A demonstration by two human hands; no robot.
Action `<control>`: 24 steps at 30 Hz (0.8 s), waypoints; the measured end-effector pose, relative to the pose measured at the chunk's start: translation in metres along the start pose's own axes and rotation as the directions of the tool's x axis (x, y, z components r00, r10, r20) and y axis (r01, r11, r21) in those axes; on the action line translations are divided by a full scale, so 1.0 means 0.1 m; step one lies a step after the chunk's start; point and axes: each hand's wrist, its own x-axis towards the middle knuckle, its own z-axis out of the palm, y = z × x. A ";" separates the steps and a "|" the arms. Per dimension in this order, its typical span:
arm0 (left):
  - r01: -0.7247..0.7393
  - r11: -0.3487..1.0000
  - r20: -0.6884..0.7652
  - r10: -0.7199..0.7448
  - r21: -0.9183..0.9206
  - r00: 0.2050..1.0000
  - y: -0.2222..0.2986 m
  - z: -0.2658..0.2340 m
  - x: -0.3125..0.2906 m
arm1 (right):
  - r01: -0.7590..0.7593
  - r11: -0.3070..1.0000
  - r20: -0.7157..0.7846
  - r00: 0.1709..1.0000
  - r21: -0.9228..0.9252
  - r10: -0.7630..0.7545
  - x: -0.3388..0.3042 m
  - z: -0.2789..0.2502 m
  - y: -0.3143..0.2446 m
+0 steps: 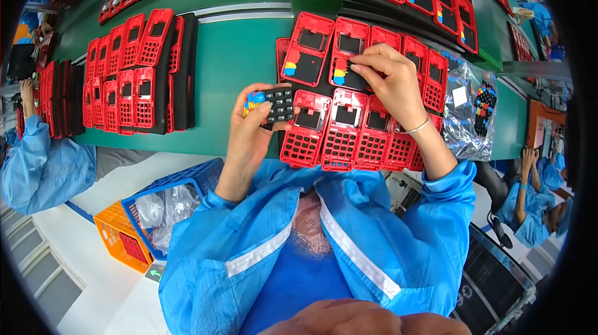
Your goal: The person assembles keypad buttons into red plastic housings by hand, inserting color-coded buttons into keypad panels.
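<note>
- Left of the central housing (341, 56) and nearer the body, the left hand (246, 128) is clamped on a keypad (280, 106), blue and yellow at its left end, black-keyed elsewhere; whether it is one piece or a stack, I cannot tell.
- That keypad looks light, probably soft and rubbery, grippy rather than slippery; the side edges seem the best hold, leaving the key faces free.
- The central housing itself, red and open-framed, looks light and stiff; its thin bars might crack under a hard squeeze, so the outer rim suits the fingers. A coloured insert (339, 77) lies in its lower half.
- Just right of the central housing, the right hand (396, 80) has thumb and forefinger drawn close over it; whether they pinch anything, I cannot tell.
- Far left of the central housing, a co-worker's blue sleeve (38, 159) shows beside the bench.
- Left of it and lower, an orange crate (111, 226) and a blue crate (210, 178) stand over a pale floor (103, 294).
- Left of it, the green tabletop (218, 64) looks flat and smooth, with more red housings (128, 101) beyond.
- Right of it lies a clear plastic bag (458, 120), holding dark keypads; farther right, another co-worker (529, 201) sits.
</note>
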 end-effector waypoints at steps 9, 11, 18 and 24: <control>0.013 0.999 -0.014 -0.013 0.034 1.000 -0.02 0.03 -0.01 | 0.194 0.929 -0.073 0.971 -0.316 -0.228 0.05 0.08 0.02; 0.014 0.999 -0.016 -0.013 0.032 1.000 -0.02 0.03 -0.01 | 0.189 0.923 -0.092 0.969 -0.334 -0.231 0.04 0.09 0.02; 0.023 0.994 -0.049 -0.018 0.109 0.999 -0.01 0.06 -0.01 | 0.229 0.906 -0.074 0.959 -0.357 -0.272 0.02 0.11 0.09; 0.025 1.000 0.048 -0.025 -0.003 0.999 -0.02 0.05 -0.01 | 0.300 0.873 -0.020 0.943 -0.384 -0.332 0.02 0.07 0.07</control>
